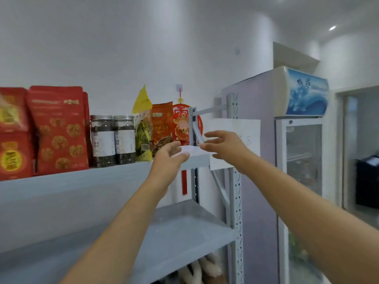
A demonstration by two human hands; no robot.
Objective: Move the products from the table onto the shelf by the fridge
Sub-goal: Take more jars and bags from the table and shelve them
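The grey metal shelf (86, 181) stands left of the fridge (266, 140). Its top board carries red snack bags (58, 130), two clear jars (112, 140) with dark contents, a yellow-green packet (142, 128) and an orange bag (162, 124). My left hand (169, 158) hovers open at the board's right end, just in front of the orange bag, with nothing in it. My right hand (223, 145) is open too, fingers spread, level with the left hand near the shelf's right post (232, 128). The table is out of view.
A lower shelf board (184, 228) lies under my arms, with pale objects (203, 271) beneath it. A red hanging ornament (181, 128) is on the wall behind the shelf. A white sheet (242, 136) sticks to the fridge side. A doorway (361, 152) opens at the right.
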